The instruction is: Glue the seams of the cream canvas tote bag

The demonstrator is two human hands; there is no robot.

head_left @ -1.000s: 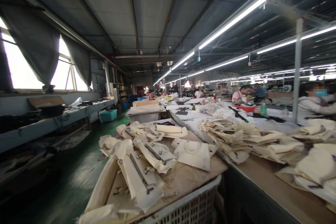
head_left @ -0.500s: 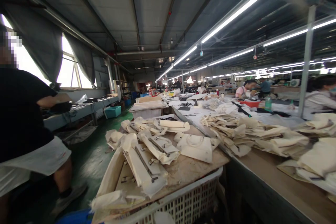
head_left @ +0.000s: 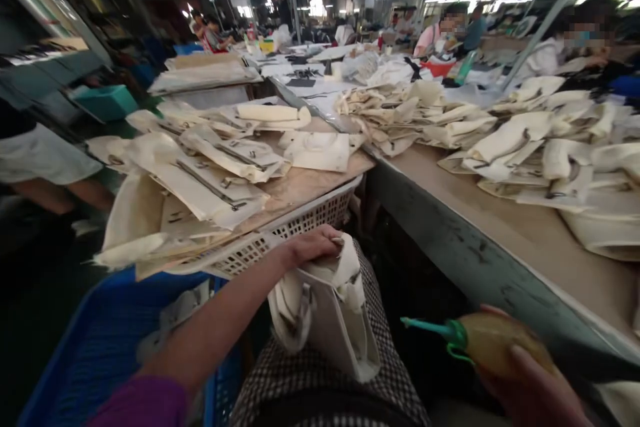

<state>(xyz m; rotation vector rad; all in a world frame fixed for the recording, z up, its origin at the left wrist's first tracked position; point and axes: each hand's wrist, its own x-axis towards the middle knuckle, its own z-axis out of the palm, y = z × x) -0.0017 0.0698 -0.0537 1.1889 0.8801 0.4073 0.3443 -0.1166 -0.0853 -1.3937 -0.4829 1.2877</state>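
Note:
My left hand (head_left: 313, 245) is closed on the top edge of a cream fabric bag (head_left: 330, 317) that hangs over my checked lap. My right hand (head_left: 525, 383), at the lower right, grips a yellowish squeeze bottle (head_left: 493, 341) with a green nozzle pointing left. Both hands sit just below a white slotted crate (head_left: 295, 223) topped by a wooden board (head_left: 310, 180).
Cream bag pieces lie piled on the wooden board and along the long workbench (head_left: 480, 227) to the right. A blue crate (head_left: 90, 353) stands at my lower left. A person in white shorts (head_left: 45, 160) stands at the left. Several seated workers fill the far end.
The view has tipped down from the hall and ceiling to my lap. Both my hands, the bag and the bottle have come into view. The person at the left has moved further back.

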